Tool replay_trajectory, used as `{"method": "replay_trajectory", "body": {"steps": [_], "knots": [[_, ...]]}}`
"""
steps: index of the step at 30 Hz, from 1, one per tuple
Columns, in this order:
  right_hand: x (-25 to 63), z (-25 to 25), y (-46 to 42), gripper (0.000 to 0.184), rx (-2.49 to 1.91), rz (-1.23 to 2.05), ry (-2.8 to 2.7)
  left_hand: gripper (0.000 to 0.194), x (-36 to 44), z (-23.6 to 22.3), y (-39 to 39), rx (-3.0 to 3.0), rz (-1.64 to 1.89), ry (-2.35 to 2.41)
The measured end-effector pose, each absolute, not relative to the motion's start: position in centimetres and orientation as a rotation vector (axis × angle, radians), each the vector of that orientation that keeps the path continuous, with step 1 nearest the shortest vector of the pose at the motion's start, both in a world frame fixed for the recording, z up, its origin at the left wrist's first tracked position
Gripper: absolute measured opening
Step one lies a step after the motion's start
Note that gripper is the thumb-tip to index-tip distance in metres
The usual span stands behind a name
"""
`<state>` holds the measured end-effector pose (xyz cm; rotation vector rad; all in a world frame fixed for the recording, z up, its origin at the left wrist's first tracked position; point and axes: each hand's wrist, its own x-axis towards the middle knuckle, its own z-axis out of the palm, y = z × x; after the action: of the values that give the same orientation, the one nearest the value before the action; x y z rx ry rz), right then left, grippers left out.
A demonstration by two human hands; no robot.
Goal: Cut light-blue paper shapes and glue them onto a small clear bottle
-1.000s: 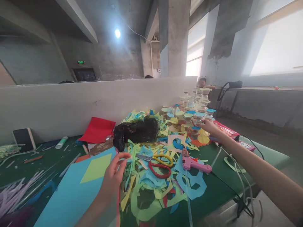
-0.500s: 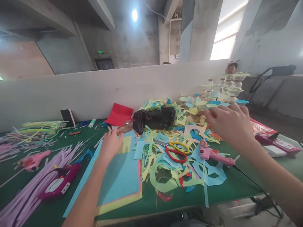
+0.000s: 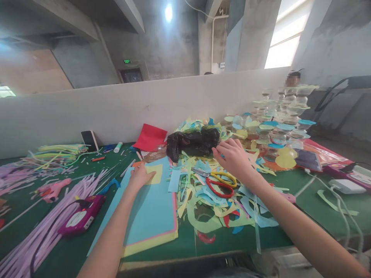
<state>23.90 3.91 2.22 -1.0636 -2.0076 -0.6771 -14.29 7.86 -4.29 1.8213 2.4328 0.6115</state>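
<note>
My left hand (image 3: 140, 176) rests on the upper part of a stack of blue paper (image 3: 150, 216), thumb out toward a small yellow paper piece (image 3: 156, 173). A thin stick-like thing and a bit of orange show at its fingertips; whether they are held is unclear. My right hand (image 3: 234, 157) hovers above cut paper scraps (image 3: 204, 214), fingers loosely bent, with nothing visible in them. Just left of it lies a black plastic bag (image 3: 193, 143). Scissors (image 3: 222, 184) with red and yellow handles lie below it. My right forearm mostly covers a pink glue gun (image 3: 288, 197).
At right stands a tiered stack of clear cups and paper discs (image 3: 279, 116), near white cables and a charger (image 3: 348, 186). Purple pipe cleaners (image 3: 60, 227), a second pink glue gun (image 3: 53, 190) and a magenta box (image 3: 82, 216) lie left. A phone (image 3: 89, 141) leans on the partition.
My right hand has moved left, away from the cup stack to near the black bag. The left hand has slid slightly down on the paper. The view has shifted a little right.
</note>
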Motion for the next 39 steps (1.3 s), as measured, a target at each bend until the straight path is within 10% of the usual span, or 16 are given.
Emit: {"method": "replay_trajectory", "body": {"steps": [6,15,27,32,39], "knots": [[24.7,-0.2,5.3,0.042,-1.073,-0.678,-2.014,0.028,-14.5,-3.0,7.9,1.849,0.834,2.407],[25.2,-1.1,5.7,0.042,-1.117,-0.617,-2.033,0.02,-12.5,-0.5,5.9,1.817,1.769,2.296],[24.8,-2.0,5.9,0.042,-1.157,-0.559,-2.086,0.023,-11.2,-1.9,9.5,1.266,1.515,1.89],[24.8,-1.8,5.7,0.043,-1.158,-0.543,-2.077,0.058,-11.0,-0.5,8.0,1.395,1.458,2.13],[25.0,-1.9,5.7,0.042,-1.171,-0.576,-2.085,0.065,-9.2,0.2,-1.0,2.022,0.599,2.048]]}}
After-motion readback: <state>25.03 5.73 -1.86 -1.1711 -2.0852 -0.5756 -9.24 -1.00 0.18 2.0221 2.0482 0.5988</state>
